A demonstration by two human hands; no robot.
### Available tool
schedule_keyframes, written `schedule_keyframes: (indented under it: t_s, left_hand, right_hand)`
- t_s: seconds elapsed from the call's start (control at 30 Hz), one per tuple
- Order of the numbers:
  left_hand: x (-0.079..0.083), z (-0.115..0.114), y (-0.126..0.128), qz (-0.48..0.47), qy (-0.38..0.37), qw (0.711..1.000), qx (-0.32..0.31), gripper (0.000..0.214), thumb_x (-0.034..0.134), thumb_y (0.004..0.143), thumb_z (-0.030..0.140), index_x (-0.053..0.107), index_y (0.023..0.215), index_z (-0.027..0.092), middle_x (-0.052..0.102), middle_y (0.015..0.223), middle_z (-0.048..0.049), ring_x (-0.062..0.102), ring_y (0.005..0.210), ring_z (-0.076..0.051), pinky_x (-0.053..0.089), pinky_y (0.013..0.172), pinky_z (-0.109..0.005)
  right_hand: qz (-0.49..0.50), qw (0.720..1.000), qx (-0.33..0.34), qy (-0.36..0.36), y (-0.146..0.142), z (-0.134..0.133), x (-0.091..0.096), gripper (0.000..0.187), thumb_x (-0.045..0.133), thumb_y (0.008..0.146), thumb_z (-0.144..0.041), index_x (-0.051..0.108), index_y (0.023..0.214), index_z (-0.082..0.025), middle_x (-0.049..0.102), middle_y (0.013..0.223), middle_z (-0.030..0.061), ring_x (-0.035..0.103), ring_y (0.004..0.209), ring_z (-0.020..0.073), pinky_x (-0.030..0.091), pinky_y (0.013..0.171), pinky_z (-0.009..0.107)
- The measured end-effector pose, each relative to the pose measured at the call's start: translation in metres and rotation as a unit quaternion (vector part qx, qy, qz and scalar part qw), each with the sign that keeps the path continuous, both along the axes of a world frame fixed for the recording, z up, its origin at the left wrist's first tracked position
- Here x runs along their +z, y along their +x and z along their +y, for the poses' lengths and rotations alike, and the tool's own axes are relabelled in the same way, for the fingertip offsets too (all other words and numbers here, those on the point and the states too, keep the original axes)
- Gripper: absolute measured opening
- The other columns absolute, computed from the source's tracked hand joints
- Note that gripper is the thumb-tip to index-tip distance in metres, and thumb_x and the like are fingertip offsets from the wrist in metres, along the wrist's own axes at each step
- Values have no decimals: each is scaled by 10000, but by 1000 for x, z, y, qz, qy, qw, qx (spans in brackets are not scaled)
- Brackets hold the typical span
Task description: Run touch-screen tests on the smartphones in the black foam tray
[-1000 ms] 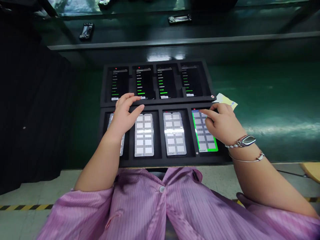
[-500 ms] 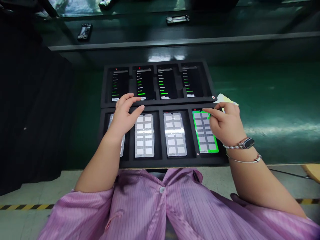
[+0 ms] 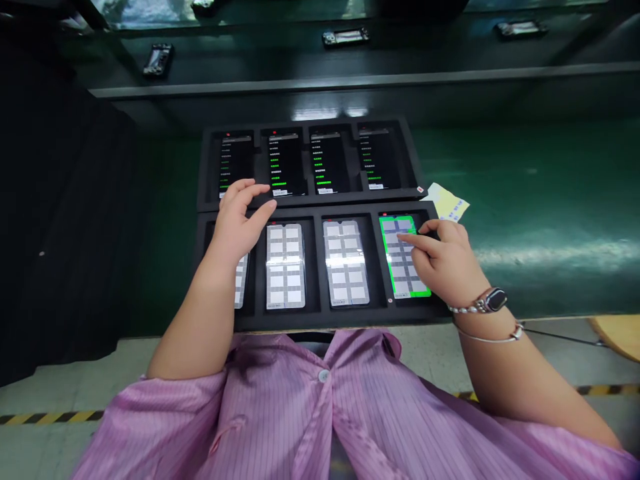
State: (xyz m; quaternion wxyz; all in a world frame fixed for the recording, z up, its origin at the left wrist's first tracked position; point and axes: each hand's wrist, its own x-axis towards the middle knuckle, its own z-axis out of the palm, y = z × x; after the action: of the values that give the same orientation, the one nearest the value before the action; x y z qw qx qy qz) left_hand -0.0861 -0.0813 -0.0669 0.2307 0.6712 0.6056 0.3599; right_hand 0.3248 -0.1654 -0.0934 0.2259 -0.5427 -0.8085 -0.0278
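My right hand (image 3: 440,257) has its index finger stretched onto the screen of the rightmost front phone (image 3: 403,283), which shows a grid of pale blocks with a green border along its edges. Nothing is held in that hand. Over the left part of the trays hovers my left hand (image 3: 237,217), fingers apart and empty, partly covering the leftmost front phone (image 3: 241,283). Between the hands lie two more lit phones, one left (image 3: 285,267) and one right (image 3: 346,267), showing the same grid without green. All sit in slots of a black front tray (image 3: 320,320).
Behind it, a second black tray (image 3: 411,157) holds several phones with dark screens and green and white text lines. A yellow-white paper (image 3: 447,202) lies right of the trays on the green table (image 3: 540,220). Small devices (image 3: 346,37) rest beyond the grey rail (image 3: 320,83).
My right index finger has moved down the rightmost phone's screen from its top edge, and some green along the border's right side is gone. My left hand is nearly unchanged.
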Motion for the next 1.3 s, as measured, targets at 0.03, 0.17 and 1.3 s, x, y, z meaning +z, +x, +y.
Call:
schedule_keyframes:
  t_s: [0.03, 0.17, 1.3]
  left_hand:
    - [0, 1, -1, 2, 2, 1000, 2, 371, 713, 915, 418, 767, 1265, 306, 602, 1509, -78, 564, 1438, -310, 419, 1282, -510]
    - [0, 3, -4, 5, 3, 1000, 7, 369, 723, 907, 405, 769, 1259, 305, 604, 1504, -73, 546, 1455, -315, 390, 1304, -505]
    - [-9, 14, -12, 2, 8, 1000, 29, 303, 739, 910, 351, 777, 1205, 292, 638, 1430, -68, 552, 1427, -316, 410, 1294, -475]
  right_hand:
    - [-3, 1000, 1, -4, -1, -9, 2, 365, 508, 1015, -162, 853, 1118, -221, 583, 1124, 153, 580, 1073, 372, 521, 947, 586]
    - [-16, 1000, 8, -20, -3, -43, 11, 366, 503, 1024, -131, 844, 1134, -203, 580, 1136, 152, 582, 1074, 366, 525, 916, 568]
    - [-31, 999, -14, -21, 15, -88, 12, 357, 506, 1048, -141, 838, 1160, -209, 561, 1155, 170, 595, 1104, 398, 539, 936, 626]
